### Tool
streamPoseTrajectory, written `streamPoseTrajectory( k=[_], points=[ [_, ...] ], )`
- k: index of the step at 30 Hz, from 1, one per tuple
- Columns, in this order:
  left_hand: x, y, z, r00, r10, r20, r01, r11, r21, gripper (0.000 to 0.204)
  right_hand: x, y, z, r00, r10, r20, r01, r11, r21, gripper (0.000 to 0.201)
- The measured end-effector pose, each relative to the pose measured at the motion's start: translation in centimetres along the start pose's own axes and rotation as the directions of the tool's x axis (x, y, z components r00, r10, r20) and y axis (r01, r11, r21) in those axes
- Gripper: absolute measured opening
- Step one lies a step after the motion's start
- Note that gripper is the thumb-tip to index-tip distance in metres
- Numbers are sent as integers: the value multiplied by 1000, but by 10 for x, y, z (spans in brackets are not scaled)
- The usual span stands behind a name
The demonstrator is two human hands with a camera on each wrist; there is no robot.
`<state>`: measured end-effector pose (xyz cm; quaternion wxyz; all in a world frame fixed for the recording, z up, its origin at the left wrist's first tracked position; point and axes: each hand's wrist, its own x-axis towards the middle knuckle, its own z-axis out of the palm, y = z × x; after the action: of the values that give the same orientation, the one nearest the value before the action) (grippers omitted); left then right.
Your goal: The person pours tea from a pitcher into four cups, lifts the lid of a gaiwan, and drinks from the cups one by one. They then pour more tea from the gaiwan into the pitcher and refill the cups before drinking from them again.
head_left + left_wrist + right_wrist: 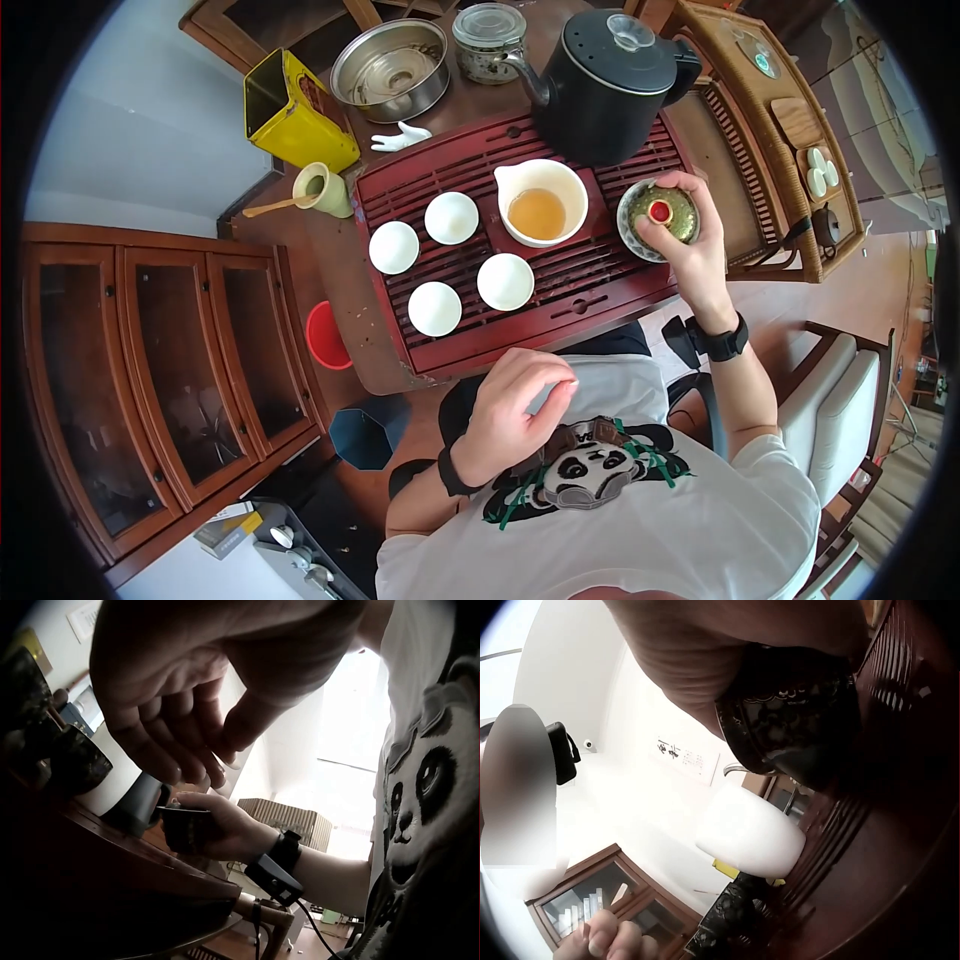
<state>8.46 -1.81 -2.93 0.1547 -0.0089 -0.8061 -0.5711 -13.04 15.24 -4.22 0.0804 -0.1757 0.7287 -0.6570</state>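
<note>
The tabletop [345, 265] carries a slatted tray [450, 350]. On it stands a white pitcher [545, 178] part-filled with amber liquid, spout directed leftward and away from the person. The right hand [700, 240], nearer to the lidded bowl [678, 222], grips it at rim and lid. The left hand [515, 405], loosely curled and holding nothing, hangs before the tray's near edge, well apart. Bowl position: tray's right side, just right of the pitcher; round in plan, no long axis; base contact I cannot determine. Markings: shirt [720, 490], partial letters resembling "BA"; wall sheet [694, 754], characters illegible from here.
</note>
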Motion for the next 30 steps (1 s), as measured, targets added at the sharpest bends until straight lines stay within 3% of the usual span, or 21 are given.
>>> streamPoseTrajectory(
  k=[10, 26, 30],
  points=[
    [3, -7, -3, 1000, -30, 1, 30, 1000, -2, 13, 2, 5, -1, 994, 101, 36, -104, 988, 114, 44],
    [-13, -13, -8, 996, -93, -5, 93, 995, 21, 12, -7, 13, -22, 998, -54, 43, 58, 992, -114, 48],
    [-33, -24, -11, 989, -120, -89, 124, 991, 44, 8, -7, 15, -22, 997, -64, 48, 69, 991, -111, 49]
  ],
)
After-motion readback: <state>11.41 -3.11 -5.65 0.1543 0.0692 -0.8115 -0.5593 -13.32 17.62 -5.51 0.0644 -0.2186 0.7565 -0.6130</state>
